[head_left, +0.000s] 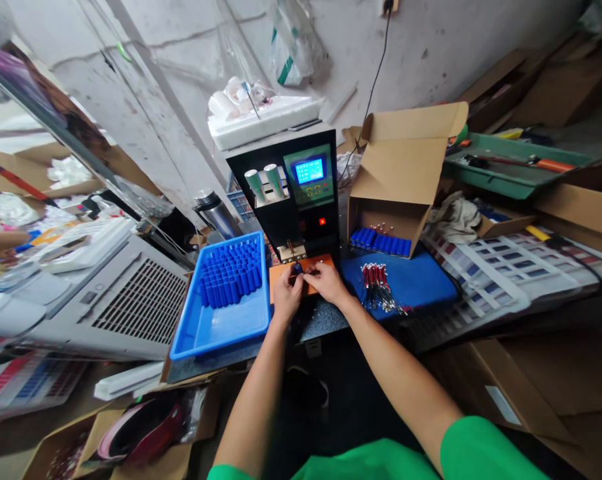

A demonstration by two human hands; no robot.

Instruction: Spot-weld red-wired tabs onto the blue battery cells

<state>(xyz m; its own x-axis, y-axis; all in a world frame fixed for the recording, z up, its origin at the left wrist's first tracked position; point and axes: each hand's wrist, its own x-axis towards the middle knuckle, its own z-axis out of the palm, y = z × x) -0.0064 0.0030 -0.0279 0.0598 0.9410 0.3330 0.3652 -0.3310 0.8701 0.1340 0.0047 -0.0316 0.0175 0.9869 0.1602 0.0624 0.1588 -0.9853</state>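
My left hand (287, 293) and my right hand (325, 281) meet over an orange board (311, 291) at the foot of a black machine (285, 230) with a lit screen. The left fingers are closed on a small dark blue cell (297, 268), upright below the machine's tips. My right fingers are pinched beside it, on something too small to make out. Left of the hands, a blue tray (225, 330) holds several blue cells (231, 273). Red and black wires (377, 287) lie on a blue mat (421, 283) to the right.
An open cardboard box (405, 160) with several blue cells stands behind the mat. A steel flask (218, 213) is behind the tray. White foam (265, 120) rests on the machine. A green tray (521, 173) with tools is at the right, a grey cooler (135, 293) at the left.
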